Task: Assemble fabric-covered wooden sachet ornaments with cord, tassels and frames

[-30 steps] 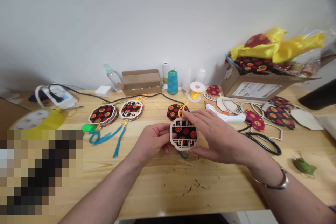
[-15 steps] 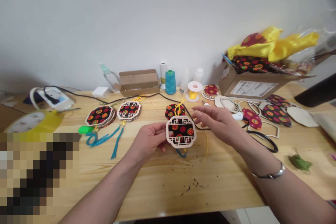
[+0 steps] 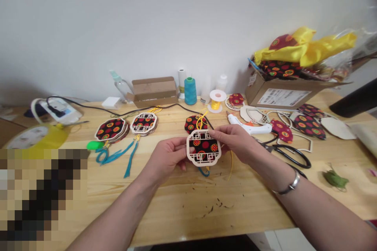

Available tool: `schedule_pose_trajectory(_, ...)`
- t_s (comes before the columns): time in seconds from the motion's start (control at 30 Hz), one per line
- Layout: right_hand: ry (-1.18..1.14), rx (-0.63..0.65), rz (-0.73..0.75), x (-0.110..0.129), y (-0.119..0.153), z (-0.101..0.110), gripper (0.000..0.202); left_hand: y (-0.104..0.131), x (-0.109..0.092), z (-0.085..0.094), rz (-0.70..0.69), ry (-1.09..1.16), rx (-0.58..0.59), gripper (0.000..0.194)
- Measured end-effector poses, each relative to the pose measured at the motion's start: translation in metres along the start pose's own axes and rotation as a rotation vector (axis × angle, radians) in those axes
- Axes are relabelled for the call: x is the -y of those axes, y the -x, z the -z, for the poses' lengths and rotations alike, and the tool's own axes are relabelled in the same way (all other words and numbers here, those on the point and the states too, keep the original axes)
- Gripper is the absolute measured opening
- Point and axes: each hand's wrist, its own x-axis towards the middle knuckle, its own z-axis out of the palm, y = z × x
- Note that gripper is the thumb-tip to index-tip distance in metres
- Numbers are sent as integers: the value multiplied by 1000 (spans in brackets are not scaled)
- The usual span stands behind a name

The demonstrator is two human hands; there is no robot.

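Observation:
Between my two hands is a wooden lattice pendant (image 3: pixel 204 147), faced with dark flower-print fabric. My left hand (image 3: pixel 172 153) grips its left edge, fingers tucked behind. My right hand (image 3: pixel 238 140) pinches the upper right edge, thumb on the front, its other fingers partly hidden behind. A yellow cord rises from the pendant's top, and a bit of blue tassel (image 3: pixel 204 171) hangs below. Just behind it lies a dark flower-print fabric piece (image 3: pixel 193 124). A white glue gun (image 3: pixel 250 126) rests beyond my right hand.
Stacked pendants with blue tassels (image 3: pixel 111 130) lie at left. Blue thread (image 3: pixel 190 92), a yellow cord spool (image 3: pixel 217 100) and an open carton (image 3: pixel 156 92) line the wall. Black-handled scissors (image 3: pixel 294 157), wooden frames and green thread (image 3: pixel 335 178) are at right, before a box of fabric (image 3: pixel 282 96).
My right hand has come down and in to the pendant's right edge and taken hold of it. The glue gun and scissors show more fully now. My left hand keeps its hold.

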Motion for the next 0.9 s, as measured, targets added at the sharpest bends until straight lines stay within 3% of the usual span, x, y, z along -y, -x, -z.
schedule_pose_trajectory(0.33, 85, -47, 71, -7, -2, -2, 34, 0, 1, 0, -8, 3, 18, 37)
schedule_pose_trajectory(0.9, -2, -110, 79, -12, -5, -4, 27, 2, -2, 0, -18, 59, 66, 37)
